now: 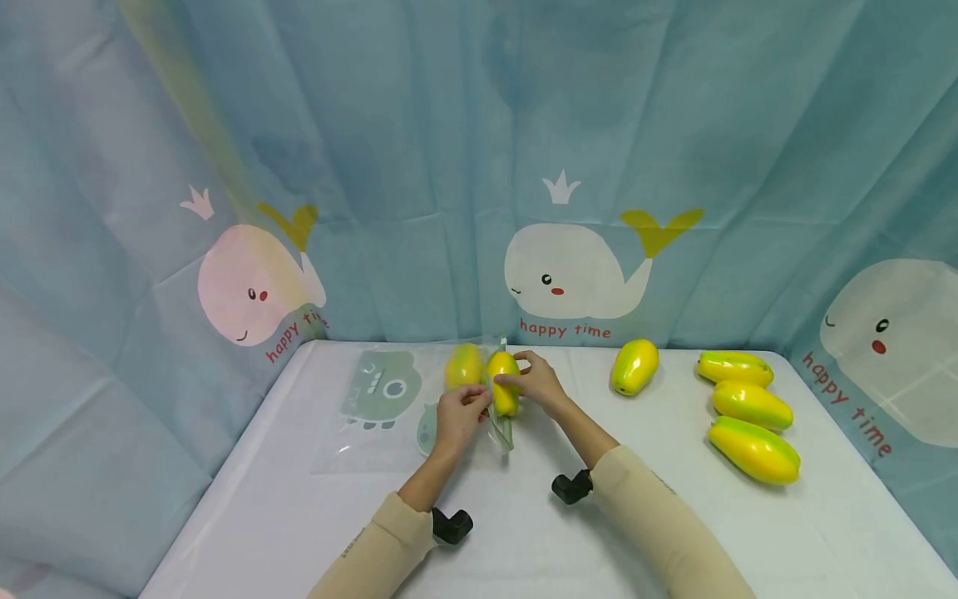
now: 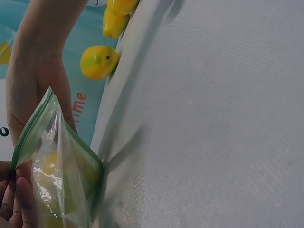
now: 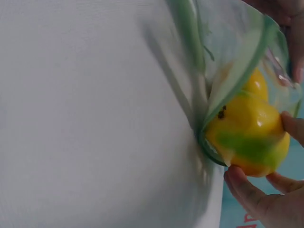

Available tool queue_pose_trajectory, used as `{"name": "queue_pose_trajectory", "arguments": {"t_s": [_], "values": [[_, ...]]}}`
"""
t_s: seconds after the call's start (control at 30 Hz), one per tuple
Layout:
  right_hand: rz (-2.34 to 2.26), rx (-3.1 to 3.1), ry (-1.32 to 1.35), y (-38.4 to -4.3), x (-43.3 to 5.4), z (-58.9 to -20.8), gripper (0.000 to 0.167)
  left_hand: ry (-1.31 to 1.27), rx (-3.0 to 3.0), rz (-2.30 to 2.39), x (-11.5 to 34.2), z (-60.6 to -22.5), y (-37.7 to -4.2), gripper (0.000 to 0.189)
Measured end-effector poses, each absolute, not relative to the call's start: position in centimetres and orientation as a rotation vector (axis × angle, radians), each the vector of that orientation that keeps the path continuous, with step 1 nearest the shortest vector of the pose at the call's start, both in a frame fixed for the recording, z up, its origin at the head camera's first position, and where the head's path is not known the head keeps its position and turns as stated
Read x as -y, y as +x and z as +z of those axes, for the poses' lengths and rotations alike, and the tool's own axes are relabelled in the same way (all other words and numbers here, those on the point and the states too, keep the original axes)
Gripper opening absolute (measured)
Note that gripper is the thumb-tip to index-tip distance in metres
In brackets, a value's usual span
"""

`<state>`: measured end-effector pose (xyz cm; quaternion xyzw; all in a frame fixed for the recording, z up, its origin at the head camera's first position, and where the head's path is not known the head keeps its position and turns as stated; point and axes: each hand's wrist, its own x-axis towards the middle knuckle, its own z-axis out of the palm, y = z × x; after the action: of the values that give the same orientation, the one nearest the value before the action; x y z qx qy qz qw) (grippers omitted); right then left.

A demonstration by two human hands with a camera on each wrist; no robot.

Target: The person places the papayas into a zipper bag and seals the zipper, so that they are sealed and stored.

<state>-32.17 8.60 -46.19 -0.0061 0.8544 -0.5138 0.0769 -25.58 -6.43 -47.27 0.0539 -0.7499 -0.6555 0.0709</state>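
The left hand (image 1: pixel 460 418) pinches the edge of a clear bag (image 1: pixel 410 416), between thumb and fingers, right by the bag's green rim (image 2: pixel 90 154). The right hand (image 1: pixel 542 384) holds a ripe papaya (image 1: pixel 504 378), with the thumb on one side and fingers on the other. This papaya is between the two hands, in the mouth of the bag, and part of it sticks out.

The bag lies on the desk (image 1: pixel 247 507) and spreads out to the left of the left hand. It has a green monster picture (image 1: pixel 377 384) on it. A second papaya (image 1: pixel 465 363) is inside the bag, just past the left hand.

A lone papaya (image 1: pixel 634 367) sits to the right of the right hand, apart from it. Three more papayas (image 1: pixel 753 405) lie close together even farther to the right, well apart from both hands.

The step in hand looks like putting the held papaya into the bag. The next move seems to call for the left hand to pull the rim wide, while the right hand pushes the fruit all the way in and then lets go. The soft rim could snag on the fruit.
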Motion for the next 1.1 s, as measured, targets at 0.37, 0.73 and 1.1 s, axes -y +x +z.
{"name": "queue_pose_trajectory", "arguments": {"t_s": [0.37,0.73,1.1], "values": [[-1.471,-2.492,0.015,-32.2,-7.9,-46.1,0.054,0.122,2.266,-1.976,6.8,-47.1,-26.0,0.020],[-1.761,-2.339,0.105,-33.0,-7.1,-47.2,0.050,0.047,2.311,-2.004,6.8,-46.8,-25.4,0.021],[-1.910,-2.315,0.147,-33.8,-5.8,-47.9,0.032,0.001,2.376,-1.983,6.8,-45.7,-25.0,0.019]]}}
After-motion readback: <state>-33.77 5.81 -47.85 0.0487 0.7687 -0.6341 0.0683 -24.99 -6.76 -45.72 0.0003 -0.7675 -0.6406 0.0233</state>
